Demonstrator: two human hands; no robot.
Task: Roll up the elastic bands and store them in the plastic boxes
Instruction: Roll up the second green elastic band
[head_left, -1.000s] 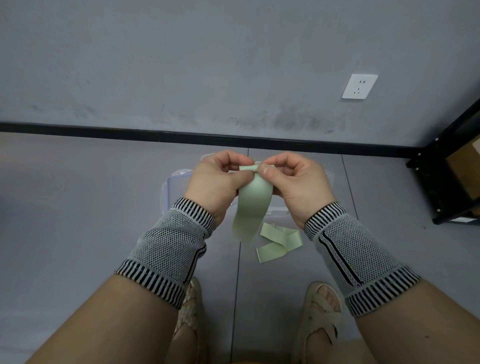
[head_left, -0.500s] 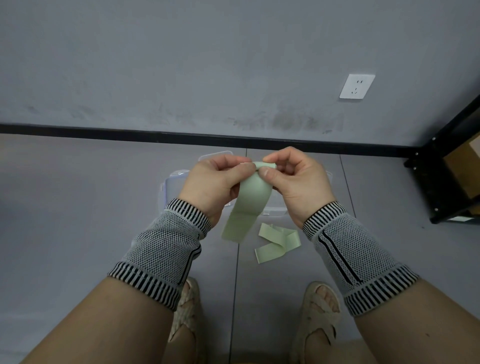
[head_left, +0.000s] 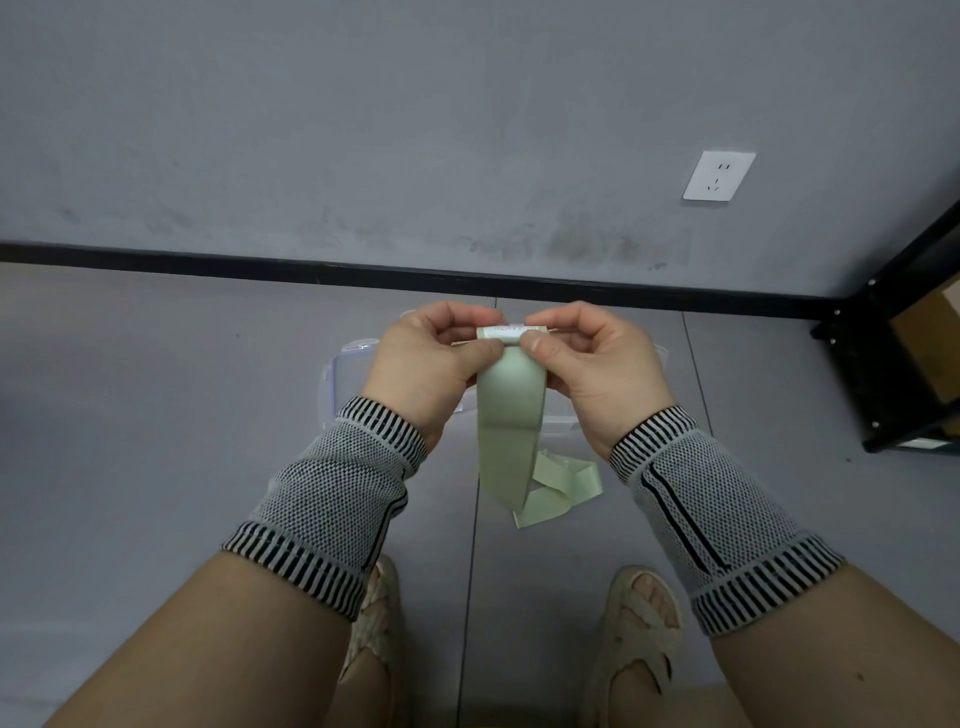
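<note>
both hands' fingers (head_left: 457, 317) curled, pinching green band (head_left: 511, 415) roll

We see a grey floor (head_left: 156, 415) bearing a clear plastic box (head_left: 345, 382) at twelve o'clock, a loose green elastic band (head_left: 558, 491) nearer, and a black shelf frame (head_left: 883, 364) at three o'clock.

Your left hand (head_left: 426, 364) and right hand (head_left: 597, 364) meet at the centre of the frame, thumbs and curled fingers pinching the rolled top of a pale green elastic band (head_left: 511, 415). Both forearms, in grey knitted wrist sleeves (head_left: 332, 499), rise from the lower corners.
</note>
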